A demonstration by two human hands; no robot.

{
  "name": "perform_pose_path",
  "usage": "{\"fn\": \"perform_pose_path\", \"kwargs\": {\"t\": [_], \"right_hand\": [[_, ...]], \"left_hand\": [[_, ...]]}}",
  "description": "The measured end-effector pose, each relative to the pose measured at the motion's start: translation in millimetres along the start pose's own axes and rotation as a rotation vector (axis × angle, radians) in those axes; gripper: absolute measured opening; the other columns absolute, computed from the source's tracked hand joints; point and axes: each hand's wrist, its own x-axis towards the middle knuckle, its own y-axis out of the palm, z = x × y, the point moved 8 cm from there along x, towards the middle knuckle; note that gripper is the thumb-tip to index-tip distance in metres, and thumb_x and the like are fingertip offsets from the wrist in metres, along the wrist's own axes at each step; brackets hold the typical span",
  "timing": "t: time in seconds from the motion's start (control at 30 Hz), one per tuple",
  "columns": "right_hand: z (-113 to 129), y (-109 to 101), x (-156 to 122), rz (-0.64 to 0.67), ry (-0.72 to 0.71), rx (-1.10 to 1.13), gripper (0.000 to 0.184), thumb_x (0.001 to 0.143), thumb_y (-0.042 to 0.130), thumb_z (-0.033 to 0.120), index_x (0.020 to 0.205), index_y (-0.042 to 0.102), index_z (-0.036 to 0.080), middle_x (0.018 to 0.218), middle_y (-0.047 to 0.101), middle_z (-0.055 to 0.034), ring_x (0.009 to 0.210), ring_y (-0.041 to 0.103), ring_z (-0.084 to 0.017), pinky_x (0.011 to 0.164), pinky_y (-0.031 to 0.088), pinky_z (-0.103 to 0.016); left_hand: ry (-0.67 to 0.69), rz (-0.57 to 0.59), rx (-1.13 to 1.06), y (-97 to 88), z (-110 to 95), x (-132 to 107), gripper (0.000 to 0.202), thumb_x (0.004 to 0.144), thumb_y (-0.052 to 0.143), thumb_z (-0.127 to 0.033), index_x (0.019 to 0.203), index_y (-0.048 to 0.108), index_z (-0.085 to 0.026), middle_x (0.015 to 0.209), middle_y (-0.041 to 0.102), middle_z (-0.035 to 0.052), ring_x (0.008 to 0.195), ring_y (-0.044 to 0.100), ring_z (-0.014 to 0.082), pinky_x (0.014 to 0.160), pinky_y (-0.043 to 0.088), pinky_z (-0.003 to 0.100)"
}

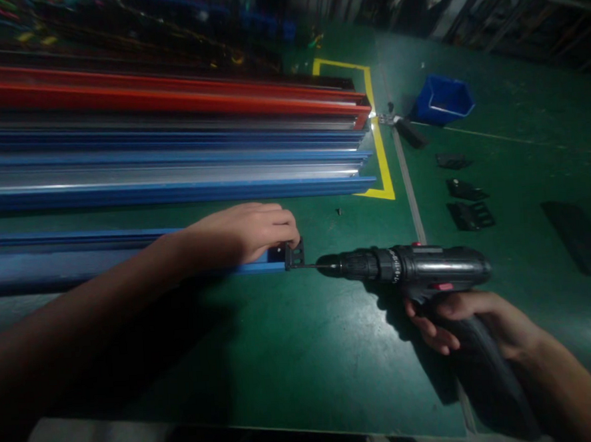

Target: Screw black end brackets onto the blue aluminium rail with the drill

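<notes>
My right hand [462, 324] is wrapped round the grip of a black cordless drill [408, 267], which points left. The drill's thin bit reaches a black end bracket [295, 254] at the end of a blue metal profile [127, 254]. With fingers bent, my left hand [256, 230] holds the bracket against the profile's end. The hand and forearm cover part of the profile. Whether a screw sits at the tip of the bit is too small to tell.
Blue profiles [172, 168] and a red profile [167, 89] lie behind on the green surface. A blue bin [443, 98], a dark-handled tool [410, 134] and several black brackets [470, 215] are at the right. Yellow tape [385, 169] marks a corner.
</notes>
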Motion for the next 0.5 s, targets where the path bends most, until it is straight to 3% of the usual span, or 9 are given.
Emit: {"fn": "perform_pose_path", "kwargs": {"t": [0.5], "right_hand": [[-1.0, 2.6, -0.1, 0.050, -0.004, 0.032, 0.030, 0.082, 0.077, 0.023, 0.107, 0.083, 0.007, 0.082, 0.075, -0.0092, 0.059, 0.067, -0.011, 0.064, 0.060, -0.023]], "left_hand": [[-0.008, 0.066, 0.043, 5.8, 2.7, -0.8, 0.030, 0.100, 0.044, -0.006, 0.111, 0.068, -0.021, 0.115, 0.069, 0.0068, 0.106, 0.061, 0.0201, 0.092, 0.046, 0.032]]}}
